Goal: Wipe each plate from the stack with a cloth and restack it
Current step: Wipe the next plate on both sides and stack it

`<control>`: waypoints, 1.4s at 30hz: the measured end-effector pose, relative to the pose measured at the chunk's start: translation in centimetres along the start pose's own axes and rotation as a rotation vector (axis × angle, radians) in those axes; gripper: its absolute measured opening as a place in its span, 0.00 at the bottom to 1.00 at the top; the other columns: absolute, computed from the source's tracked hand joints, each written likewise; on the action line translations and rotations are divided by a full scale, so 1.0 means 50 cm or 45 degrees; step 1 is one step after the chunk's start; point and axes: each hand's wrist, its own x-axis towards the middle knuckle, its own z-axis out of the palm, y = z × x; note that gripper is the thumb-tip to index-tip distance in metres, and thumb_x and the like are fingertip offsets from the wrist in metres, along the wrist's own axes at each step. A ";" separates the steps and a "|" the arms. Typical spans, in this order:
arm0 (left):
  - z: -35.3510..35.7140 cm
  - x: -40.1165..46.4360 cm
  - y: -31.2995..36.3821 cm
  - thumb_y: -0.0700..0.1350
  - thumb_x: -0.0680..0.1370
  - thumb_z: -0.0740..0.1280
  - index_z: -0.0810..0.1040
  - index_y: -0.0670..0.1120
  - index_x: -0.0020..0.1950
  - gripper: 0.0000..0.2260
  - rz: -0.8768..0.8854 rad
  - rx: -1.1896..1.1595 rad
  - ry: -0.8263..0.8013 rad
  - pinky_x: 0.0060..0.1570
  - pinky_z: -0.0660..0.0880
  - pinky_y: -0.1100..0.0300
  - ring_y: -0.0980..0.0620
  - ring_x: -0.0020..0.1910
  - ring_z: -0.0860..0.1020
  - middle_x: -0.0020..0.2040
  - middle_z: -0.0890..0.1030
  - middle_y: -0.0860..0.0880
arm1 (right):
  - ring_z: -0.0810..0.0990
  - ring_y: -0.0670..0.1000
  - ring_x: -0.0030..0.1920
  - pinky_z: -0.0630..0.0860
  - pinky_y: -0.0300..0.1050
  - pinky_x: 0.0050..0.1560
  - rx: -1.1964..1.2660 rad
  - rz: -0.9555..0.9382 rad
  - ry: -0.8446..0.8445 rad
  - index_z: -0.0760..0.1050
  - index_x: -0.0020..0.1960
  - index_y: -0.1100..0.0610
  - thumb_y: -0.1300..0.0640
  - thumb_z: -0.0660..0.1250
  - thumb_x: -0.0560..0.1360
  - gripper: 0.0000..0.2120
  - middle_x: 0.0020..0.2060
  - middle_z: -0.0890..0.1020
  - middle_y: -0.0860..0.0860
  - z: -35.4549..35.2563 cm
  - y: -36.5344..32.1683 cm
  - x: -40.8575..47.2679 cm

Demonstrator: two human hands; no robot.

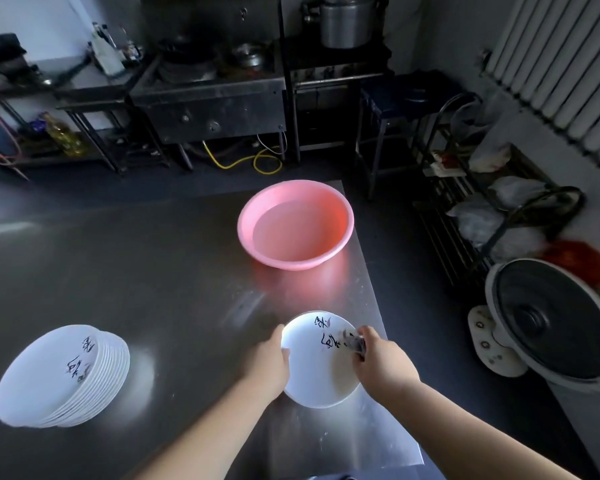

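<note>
Steel desk [118, 271] is carrying your basin [296, 225] and stack [61, 375]; left grip [267, 367] is grasping the plate [317, 368], right grip [383, 363] clenching the cloth [355, 344]; a stove [208, 95] is standing behind.

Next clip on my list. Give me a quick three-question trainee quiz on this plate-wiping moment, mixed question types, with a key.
1. True or false: the pink basin stands on the table beyond the plate being wiped.
2. Which hand holds the cloth? A. left hand B. right hand C. neither
3. Fill in: the stack of plates sits to the person's ____ of the plate in hand.

Key:
1. True.
2. B: the right hand grips the cloth on the plate, while the left hand holds the plate's rim.
3. Left.
</note>
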 end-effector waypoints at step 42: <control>-0.264 -0.062 -0.904 0.54 0.83 0.63 0.72 0.48 0.66 0.15 -0.509 -0.054 0.437 0.45 0.76 0.54 0.43 0.56 0.81 0.64 0.75 0.47 | 0.81 0.57 0.55 0.78 0.53 0.57 -0.154 -0.467 -0.310 0.67 0.65 0.43 0.28 0.57 0.78 0.24 0.58 0.78 0.53 0.397 -0.779 -0.047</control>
